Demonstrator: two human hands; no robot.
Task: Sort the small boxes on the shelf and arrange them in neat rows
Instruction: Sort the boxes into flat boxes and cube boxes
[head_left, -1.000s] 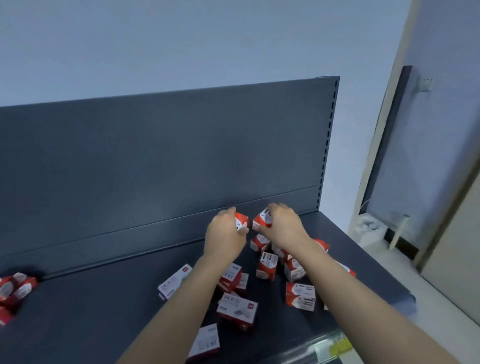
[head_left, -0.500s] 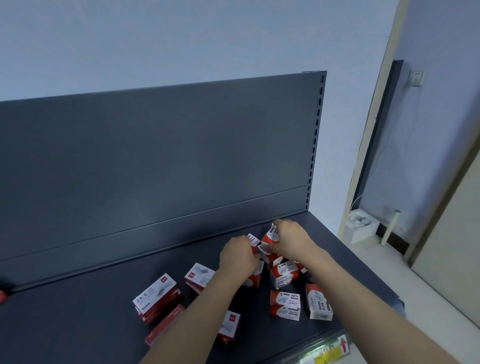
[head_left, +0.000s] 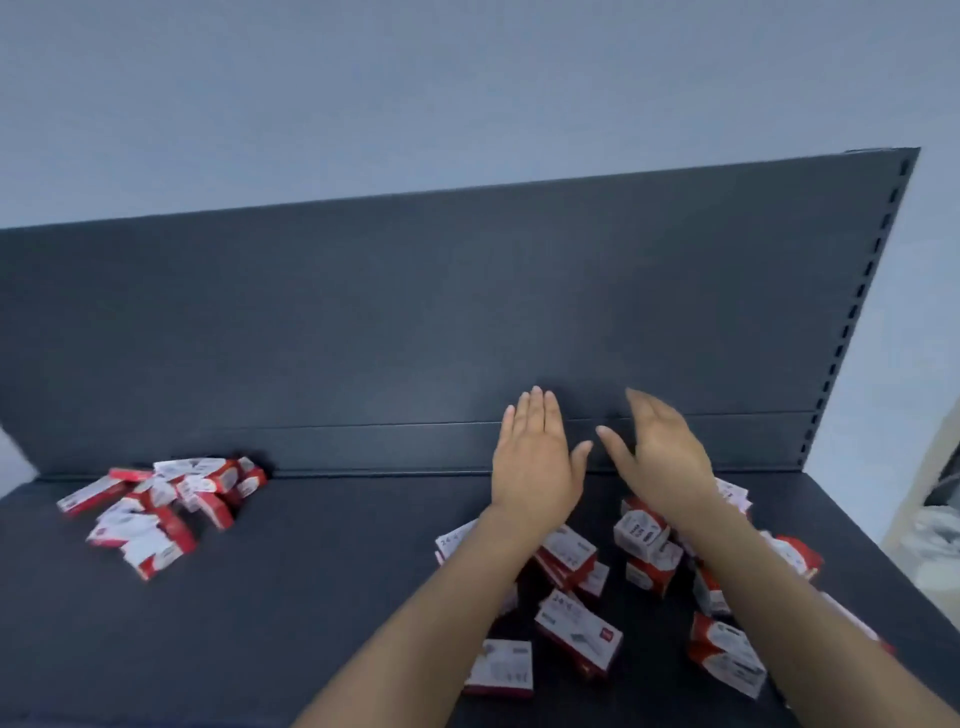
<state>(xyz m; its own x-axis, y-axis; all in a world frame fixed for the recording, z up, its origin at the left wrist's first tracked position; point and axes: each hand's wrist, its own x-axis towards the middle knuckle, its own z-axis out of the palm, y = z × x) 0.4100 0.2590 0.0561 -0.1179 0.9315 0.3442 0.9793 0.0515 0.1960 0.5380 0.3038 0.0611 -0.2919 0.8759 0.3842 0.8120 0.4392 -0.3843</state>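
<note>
Dark grey shelf (head_left: 322, 582) with upright back panel (head_left: 415, 322). Two scatters of small red-and-white boxes on it, well apart.

Left pile (head_left: 161, 512): heaped against the foot of the back panel, boxes overlapping, pointing every way. One long box (head_left: 93, 495) at the pile's far-left edge lies flat, long axis running left-low to right-high.

Right scatter (head_left: 613, 592): loose spread under and around both forearms, no rows. A long box (head_left: 579, 633) near the front lies flat, white face up, long axis diagonal from back-left to front-right. Another box (head_left: 501, 667) at the front edge lies flat, roughly square-on to the shelf front. A cube-like box (head_left: 641, 535) stands beside the right wrist, printed face toward the camera. Some blur; print unreadable.

Left hand (head_left: 535, 462): raised above the shelf, palm down, fingers straight and together, holding nothing.

Right hand (head_left: 660, 457): beside it, thumbs near but apart, fingers extended and loosely spread, tilted inward, holding nothing.
</note>
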